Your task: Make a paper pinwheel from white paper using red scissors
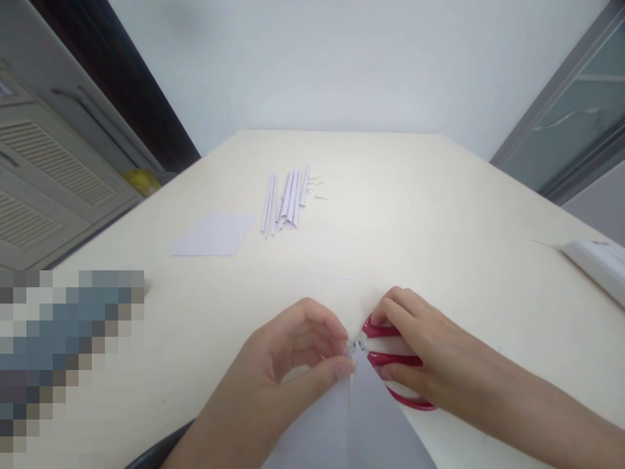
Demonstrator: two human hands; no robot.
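My left hand (293, 365) pinches the top corner of a white paper sheet (351, 423) that lies at the table's near edge, thumb and fingers closed on it. My right hand (420, 355) grips red-handled scissors (390, 361), fingers through the loops. The short metal blades meet the paper's tip right beside my left fingertips.
A cream table (439, 215) carries a bundle of rolled white paper sticks (286, 198), small paper scraps (316, 189) beside them, and a flat white square sheet (212, 234). A white object (598, 264) lies at the right edge. A blurred patch covers the lower left.
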